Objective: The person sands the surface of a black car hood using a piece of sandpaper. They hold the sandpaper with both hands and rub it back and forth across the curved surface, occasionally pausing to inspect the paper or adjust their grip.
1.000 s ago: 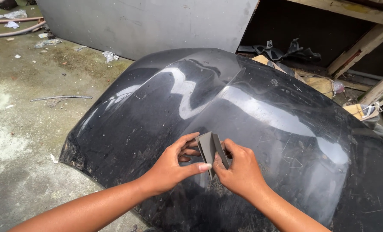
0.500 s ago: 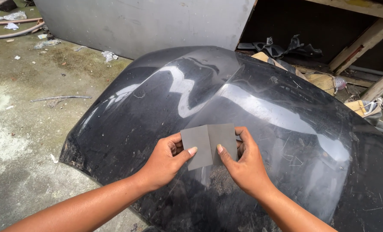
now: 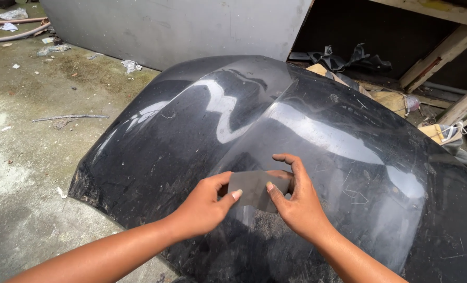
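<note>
A small dark grey sheet of sandpaper (image 3: 254,189) is pinched between both my hands just above a large glossy black car body panel (image 3: 275,131) lying on the ground. My left hand (image 3: 204,207) grips the sheet's left edge with thumb on top. The right edge is held by my right hand (image 3: 296,202), its thumb on the sheet and the other fingers curled around the far side. The sheet lies nearly flat, close to the panel's scratched, dusty near part.
Wet, dirty concrete floor (image 3: 29,157) spreads to the left with a twig (image 3: 68,118) and bits of litter. A grey sheet wall (image 3: 181,26) stands behind the panel. Wooden beams (image 3: 437,52), dark rags (image 3: 348,57) and scrap lie at the back right.
The sandpaper was folded upright a second ago, then spread open between both hands; now it is lowered nearer the panel, with my right fingers curling around its far edge.
</note>
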